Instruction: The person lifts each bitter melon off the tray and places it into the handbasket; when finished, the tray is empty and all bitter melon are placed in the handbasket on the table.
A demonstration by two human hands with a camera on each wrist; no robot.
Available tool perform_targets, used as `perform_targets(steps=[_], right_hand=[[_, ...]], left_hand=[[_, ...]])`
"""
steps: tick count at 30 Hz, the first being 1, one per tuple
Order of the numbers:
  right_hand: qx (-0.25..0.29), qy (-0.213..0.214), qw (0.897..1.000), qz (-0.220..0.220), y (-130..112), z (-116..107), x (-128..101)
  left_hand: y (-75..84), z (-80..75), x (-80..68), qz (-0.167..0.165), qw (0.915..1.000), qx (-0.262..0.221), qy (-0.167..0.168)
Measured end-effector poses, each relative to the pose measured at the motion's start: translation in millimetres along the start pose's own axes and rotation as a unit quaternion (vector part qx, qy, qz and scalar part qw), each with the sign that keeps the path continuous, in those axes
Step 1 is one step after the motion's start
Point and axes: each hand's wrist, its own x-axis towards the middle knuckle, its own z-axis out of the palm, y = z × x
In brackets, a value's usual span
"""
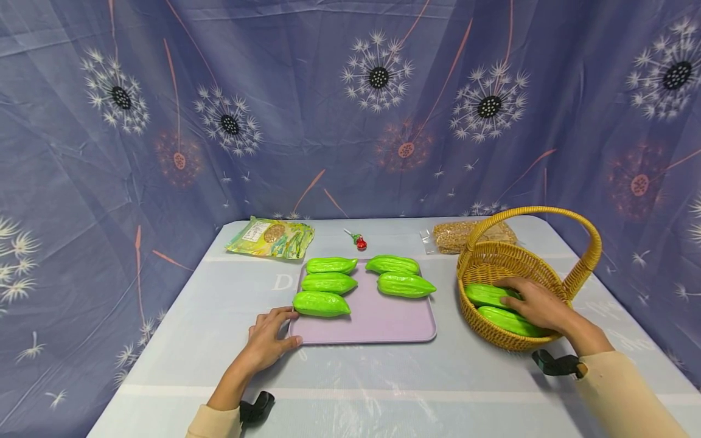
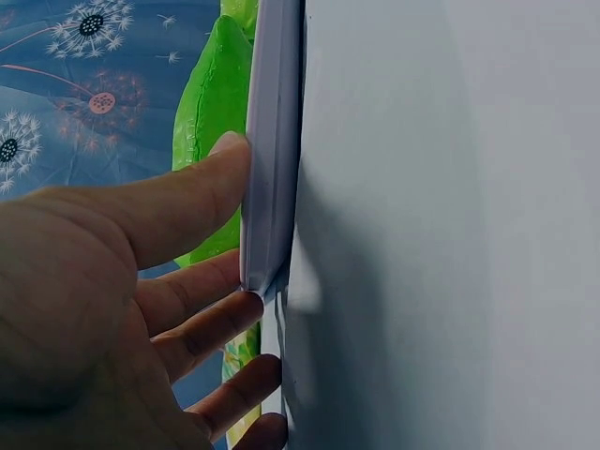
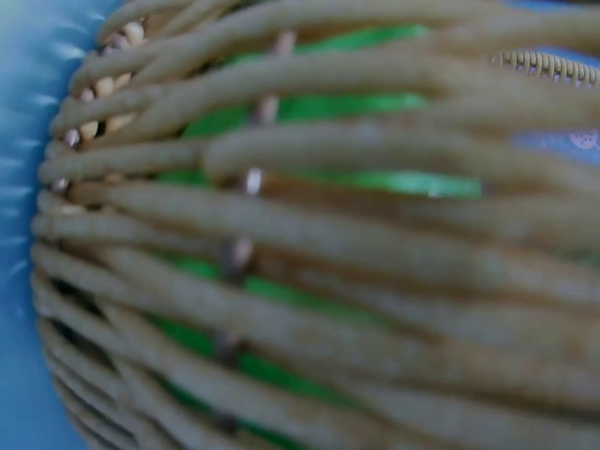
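A lilac tray (image 1: 378,322) lies on the table with several bright green, ridged, pointed vegetables on it, three at left and two at right. My left hand (image 1: 269,338) touches its front left corner, thumb at the front edge and extended fingers at the left side, beside the nearest vegetable (image 1: 321,304). At right stands a woven basket (image 1: 468,316) with a tall handle. Inside it my right hand (image 1: 539,304) grips the rear green vegetable (image 1: 484,295); another green vegetable (image 1: 509,321) lies in front. Basket weave (image 3: 375,234) fills the right wrist view, hiding that hand.
Behind the tray lie a green and yellow packet (image 1: 272,238) at left and a red wrapped lollipop (image 1: 359,242) in the middle. A clear bag of tan grains (image 1: 451,236) lies behind the basket. A blue dandelion-print curtain (image 1: 306,109) surrounds the table's back and sides.
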Motion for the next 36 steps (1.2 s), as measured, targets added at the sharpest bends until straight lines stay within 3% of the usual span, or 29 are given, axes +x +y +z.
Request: perform_targets(steps=[16, 36], right_hand=[[-0.009, -0.016, 1.000, 0.011, -2, 3, 0], [0.005, 0.037, 0.999, 0.004, -23, -9, -9]], left_hand=[[0.8, -0.1, 0.0, -0.003, 1.0000, 0.002, -0.002], [-0.2, 0.7, 0.5, -0.002, 1.0000, 0.003, 0.000]])
